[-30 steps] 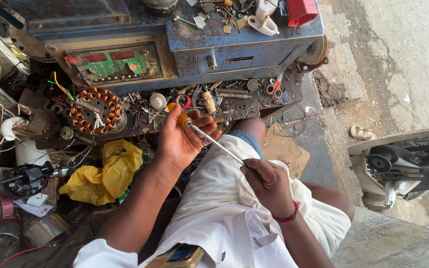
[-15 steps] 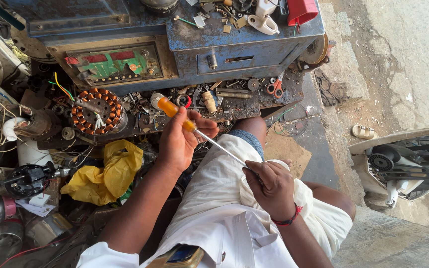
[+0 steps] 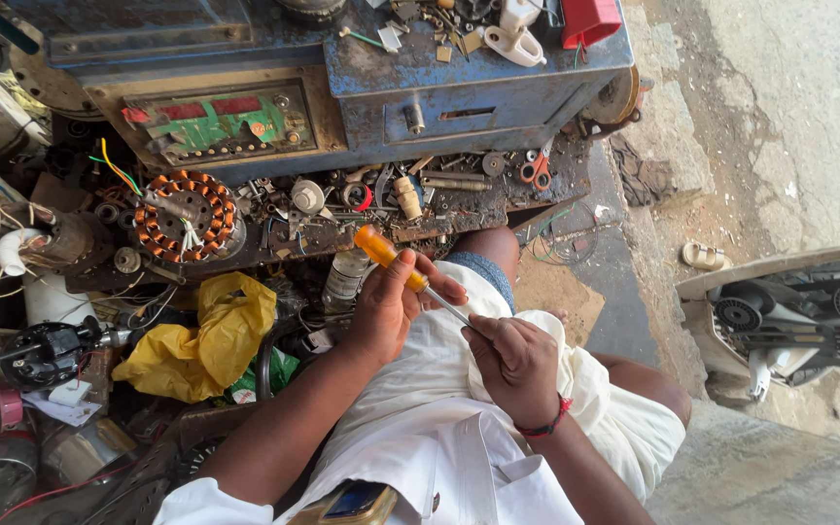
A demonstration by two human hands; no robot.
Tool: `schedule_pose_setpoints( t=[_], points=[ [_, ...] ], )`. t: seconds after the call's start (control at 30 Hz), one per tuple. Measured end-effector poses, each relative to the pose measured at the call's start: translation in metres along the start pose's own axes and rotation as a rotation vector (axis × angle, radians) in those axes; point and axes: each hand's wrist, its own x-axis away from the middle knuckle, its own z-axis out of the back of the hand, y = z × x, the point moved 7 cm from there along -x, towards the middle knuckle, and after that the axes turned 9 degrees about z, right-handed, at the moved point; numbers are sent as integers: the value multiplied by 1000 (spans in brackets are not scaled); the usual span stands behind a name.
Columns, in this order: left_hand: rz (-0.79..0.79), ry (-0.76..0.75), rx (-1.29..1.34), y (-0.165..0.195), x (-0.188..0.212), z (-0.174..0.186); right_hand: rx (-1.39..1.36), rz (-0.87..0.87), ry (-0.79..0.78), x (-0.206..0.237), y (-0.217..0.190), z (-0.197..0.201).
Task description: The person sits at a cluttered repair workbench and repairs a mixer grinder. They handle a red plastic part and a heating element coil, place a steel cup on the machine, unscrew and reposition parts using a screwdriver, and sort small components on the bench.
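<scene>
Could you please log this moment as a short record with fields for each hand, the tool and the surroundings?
left hand: left hand grips the screwdriver by its orange handle
right hand: right hand closed around the shaft's tip end, over the white cloth on the lap
tool: screwdriver, orange handle up-left, metal shaft slanting down-right
tip: hidden in the right hand
surroundings: copper-wound stator, yellow plastic bag, orange-handled scissors, blue metal cabinet

Left hand (image 3: 388,309) gripping orange-handled screwdriver (image 3: 410,274), right hand (image 3: 514,362) closed around its shaft tip, possibly over white cloth (image 3: 576,374)
</scene>
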Motion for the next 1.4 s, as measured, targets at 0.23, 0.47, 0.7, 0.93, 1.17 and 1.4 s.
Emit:
schedule_pose_setpoints(
  t=[0.23,0.47,0.7,0.93,1.17,1.4],
  points=[
    [-40,-59,-186,9,7,-18,-347,-321,65,39,46,-24],
    [-104,-73,-433,-11,12,-33,-817,-653,139,84,87,-58],
    [-282,-158,-664,-4,22,-58,-945,-579,145,83,91,-64],
    [-256,-102,-769,8,14,-53,-867,-684,15,84,101,-68],
    [-96,-72,-735,-13,11,-39,-957,-702,54,85,100,-70],
    [-231,-84,-897,-25,16,-44,-1242,-730,127,77,88,-73]
  ],
)
